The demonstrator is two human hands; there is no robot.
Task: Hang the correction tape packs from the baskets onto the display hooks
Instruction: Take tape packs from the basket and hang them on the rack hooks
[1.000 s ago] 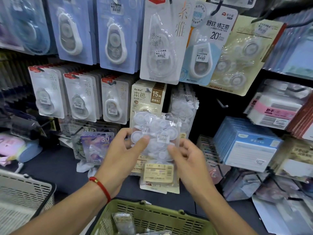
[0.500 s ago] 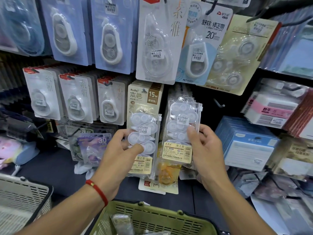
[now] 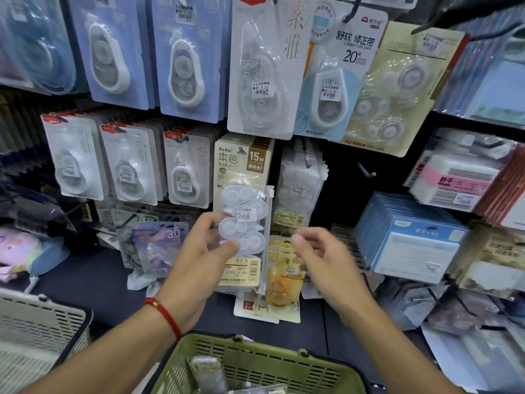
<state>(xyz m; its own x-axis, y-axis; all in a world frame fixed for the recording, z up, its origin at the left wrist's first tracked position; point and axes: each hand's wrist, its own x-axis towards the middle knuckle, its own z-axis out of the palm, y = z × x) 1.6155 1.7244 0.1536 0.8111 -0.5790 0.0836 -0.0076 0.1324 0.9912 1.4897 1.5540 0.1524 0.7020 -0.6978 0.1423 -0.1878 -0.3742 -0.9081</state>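
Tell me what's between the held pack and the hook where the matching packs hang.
Nothing visible. The left hand holds the pack beside the hung packs; the right hand sits lower, empty. The hook's tip is hidden.

Two bare forearms reach up from the bottom edge of the frame, neither covered by a sleeve. The left hand (image 3: 196,260) has a thin red cord bracelet (image 3: 164,315) around its wrist, lower left of centre, with a small gold-coloured bead set in the cord. The right hand (image 3: 329,260), right of centre, wears nothing: no ring, watch or band shows.
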